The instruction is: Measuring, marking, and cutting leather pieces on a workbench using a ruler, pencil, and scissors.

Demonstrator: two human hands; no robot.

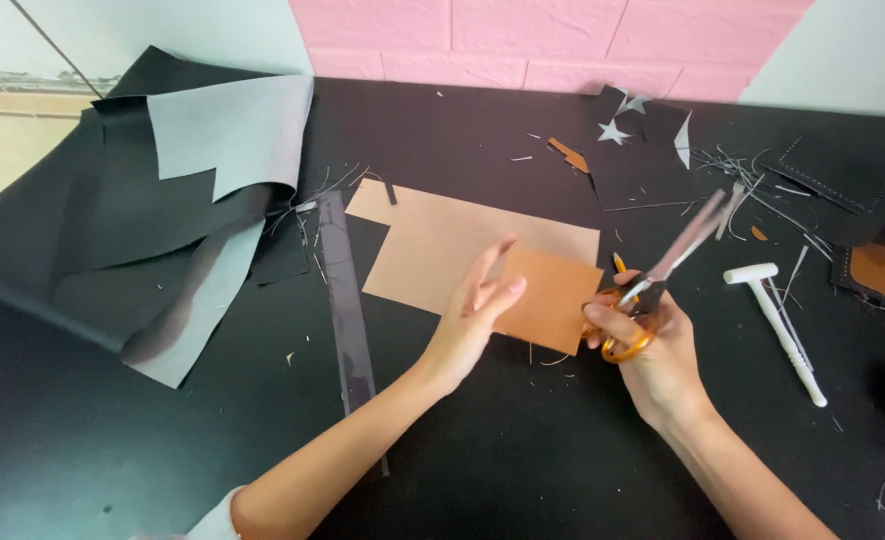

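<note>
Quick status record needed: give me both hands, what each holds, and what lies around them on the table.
left hand: holds brown square piece, fingers spread
right hand: grips orange-handled scissors, blades blurred, pointing up and away
under the piece: tan sheet
right of hands: white mallet
left: clear ruler, black and grey sheets
surface: black table, scattered scraps
</note>
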